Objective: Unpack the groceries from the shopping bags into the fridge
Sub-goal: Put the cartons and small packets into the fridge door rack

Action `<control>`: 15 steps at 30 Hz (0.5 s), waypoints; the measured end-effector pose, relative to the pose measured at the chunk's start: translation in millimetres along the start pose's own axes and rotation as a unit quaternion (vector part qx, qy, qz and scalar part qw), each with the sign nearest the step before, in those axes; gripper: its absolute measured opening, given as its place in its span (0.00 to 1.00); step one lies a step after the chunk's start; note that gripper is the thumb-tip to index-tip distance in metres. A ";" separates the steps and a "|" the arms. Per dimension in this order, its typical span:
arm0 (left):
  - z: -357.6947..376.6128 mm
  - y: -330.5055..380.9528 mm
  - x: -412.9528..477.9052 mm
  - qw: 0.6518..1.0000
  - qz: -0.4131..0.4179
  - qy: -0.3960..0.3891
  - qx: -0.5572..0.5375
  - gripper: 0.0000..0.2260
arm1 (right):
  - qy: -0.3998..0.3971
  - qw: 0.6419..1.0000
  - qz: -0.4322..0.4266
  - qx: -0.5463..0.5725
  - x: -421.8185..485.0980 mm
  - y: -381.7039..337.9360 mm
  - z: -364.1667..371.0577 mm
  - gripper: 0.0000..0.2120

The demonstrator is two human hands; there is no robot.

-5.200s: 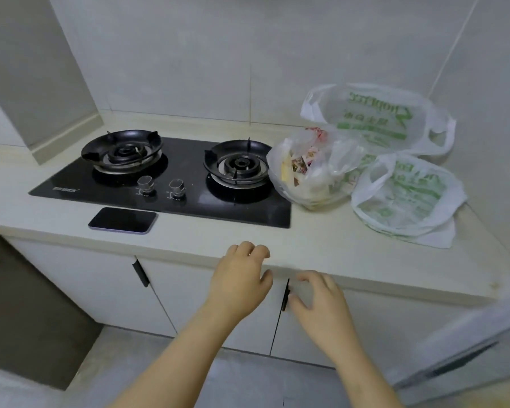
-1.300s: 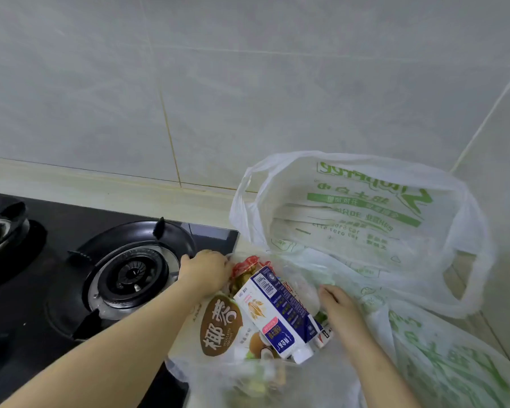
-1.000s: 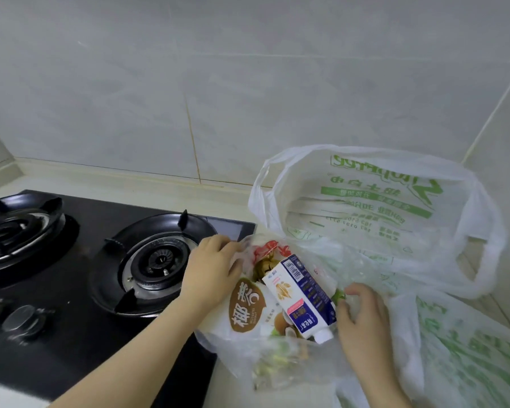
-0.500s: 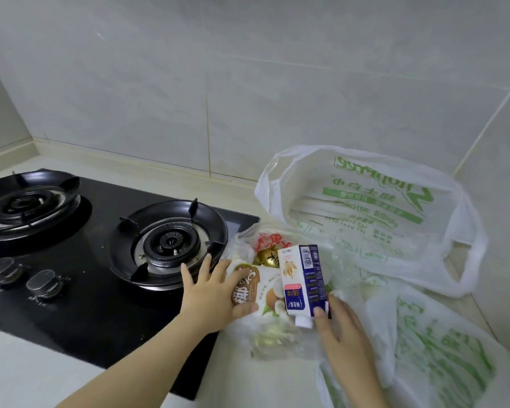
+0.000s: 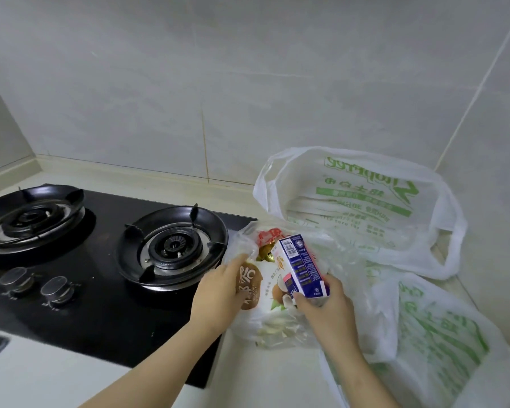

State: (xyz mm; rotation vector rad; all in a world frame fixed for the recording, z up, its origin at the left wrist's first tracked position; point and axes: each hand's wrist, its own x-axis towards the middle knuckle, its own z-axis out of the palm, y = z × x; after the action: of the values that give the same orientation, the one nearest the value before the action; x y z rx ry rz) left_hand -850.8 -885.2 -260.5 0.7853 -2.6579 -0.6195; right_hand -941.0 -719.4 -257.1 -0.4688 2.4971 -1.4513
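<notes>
A clear plastic bag [image 5: 280, 328] full of groceries sits on the counter beside the hob. My right hand [image 5: 324, 307] grips the lower end of a blue and white drink carton [image 5: 299, 265], which tilts up out of the bag. My left hand [image 5: 221, 293] holds the left side of a white coconut-drink carton [image 5: 261, 285] through the bag's edge. A gold item and a red-printed packet [image 5: 267, 235] show behind the cartons. The fridge is out of view.
Two white shopping bags with green print lie to the right, one at the back [image 5: 362, 207] and one in front [image 5: 436, 340]. A black two-burner gas hob [image 5: 100, 260] with knobs [image 5: 56, 288] fills the left. Tiled walls [image 5: 248, 83] close the back and right.
My right hand has closed round the blue carton's lower end and lifted it. My left hand has curled round the coconut carton's side. The view has shifted slightly.
</notes>
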 end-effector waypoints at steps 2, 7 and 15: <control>-9.1 -0.8 -0.3 0.998 -0.047 0.004 -0.041 0.30 | -0.009 1.000 0.005 0.014 -4.4 2.4 0.5 0.19; -30.2 -7.3 5.0 0.991 -0.124 -0.011 -0.050 0.20 | -0.039 0.997 0.053 0.048 -15.6 14.6 -3.9 0.15; -61.8 3.8 5.4 0.945 -0.139 0.044 -0.292 0.04 | 0.004 0.994 0.088 0.066 -22.4 27.6 -20.2 0.14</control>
State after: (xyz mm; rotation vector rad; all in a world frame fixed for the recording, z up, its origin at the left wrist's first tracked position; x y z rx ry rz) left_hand -832.3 -904.9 -204.5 0.9696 -2.1073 -1.3279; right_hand -931.7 -682.0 -270.6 -0.2126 2.3609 -1.5375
